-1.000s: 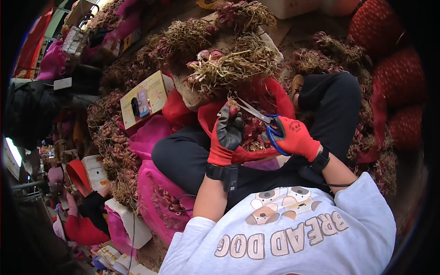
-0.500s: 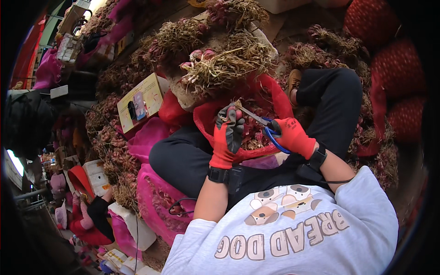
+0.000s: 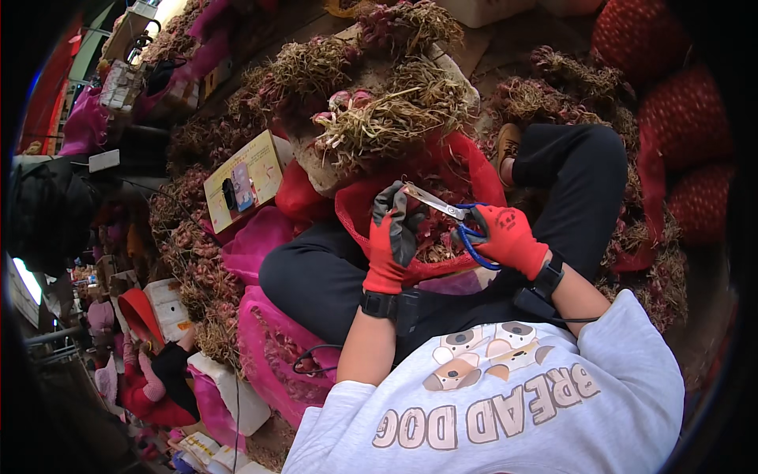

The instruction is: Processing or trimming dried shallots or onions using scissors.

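My left hand (image 3: 390, 237), in a red glove with dark grey fingers, is curled in front of my lap. A small dry brown bit (image 3: 406, 188) shows by its fingertips; whatever the fingers enclose is mostly hidden. Blue-handled scissors (image 3: 436, 204) are gripped in my right hand (image 3: 508, 237), also red-gloved, with the blade tips at the left fingertips. Under both hands, a red mesh bag (image 3: 485, 170) lies spread with its mouth up, holding reddish-purple bulbs and loose skins. Just beyond, a bundle of dried-stalk shallots (image 3: 395, 118) rests on a pale block (image 3: 316, 162).
Heaps of shallots (image 3: 189, 261) lie at left and more bundles (image 3: 545, 95) at far right. A yellow box (image 3: 260, 170) carries a phone (image 3: 241, 186). Pink mesh (image 3: 276, 347) lies by my left knee. Full red sacks (image 3: 687, 118) stand at right. Another person (image 3: 150, 379) sits at lower left.
The scissors' blades have shifted slightly and catch more light. A pale dry tuft at my left fingertips now shows less. Both hands stay nearly in place.
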{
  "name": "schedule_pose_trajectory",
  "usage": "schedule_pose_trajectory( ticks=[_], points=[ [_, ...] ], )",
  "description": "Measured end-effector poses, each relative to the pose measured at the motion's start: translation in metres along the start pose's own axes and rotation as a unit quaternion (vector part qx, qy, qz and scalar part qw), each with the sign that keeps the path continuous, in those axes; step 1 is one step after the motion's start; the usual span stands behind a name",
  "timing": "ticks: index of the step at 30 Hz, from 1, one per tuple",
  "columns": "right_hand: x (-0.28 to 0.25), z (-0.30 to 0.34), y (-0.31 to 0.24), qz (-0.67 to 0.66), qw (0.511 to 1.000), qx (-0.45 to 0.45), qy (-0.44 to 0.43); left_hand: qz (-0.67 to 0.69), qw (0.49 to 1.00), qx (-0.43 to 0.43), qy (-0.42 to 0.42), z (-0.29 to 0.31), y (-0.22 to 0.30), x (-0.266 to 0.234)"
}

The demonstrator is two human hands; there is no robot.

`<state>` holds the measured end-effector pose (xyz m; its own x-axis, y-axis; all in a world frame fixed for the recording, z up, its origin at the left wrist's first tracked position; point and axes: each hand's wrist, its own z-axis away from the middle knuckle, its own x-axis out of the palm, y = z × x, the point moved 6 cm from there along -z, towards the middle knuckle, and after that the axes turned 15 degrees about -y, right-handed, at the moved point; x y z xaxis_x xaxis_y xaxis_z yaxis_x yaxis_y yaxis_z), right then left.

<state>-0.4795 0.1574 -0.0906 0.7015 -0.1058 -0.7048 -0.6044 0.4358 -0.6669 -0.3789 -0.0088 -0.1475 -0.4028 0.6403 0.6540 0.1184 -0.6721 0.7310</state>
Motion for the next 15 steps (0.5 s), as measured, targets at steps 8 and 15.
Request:
schedule_pose_trajectory(
  ticks=[8,15],
  points=[
    [0.004,0.000,0.012,-0.141,0.987,0.041,-0.064,0.109,0.991,-0.062,-0.036,0.003,0.001,0.009],
    [-0.015,0.012,-0.011,-0.080,0.997,0.002,-0.015,0.421,0.892,-0.090,-0.139,0.000,-0.002,-0.002]
  ],
)
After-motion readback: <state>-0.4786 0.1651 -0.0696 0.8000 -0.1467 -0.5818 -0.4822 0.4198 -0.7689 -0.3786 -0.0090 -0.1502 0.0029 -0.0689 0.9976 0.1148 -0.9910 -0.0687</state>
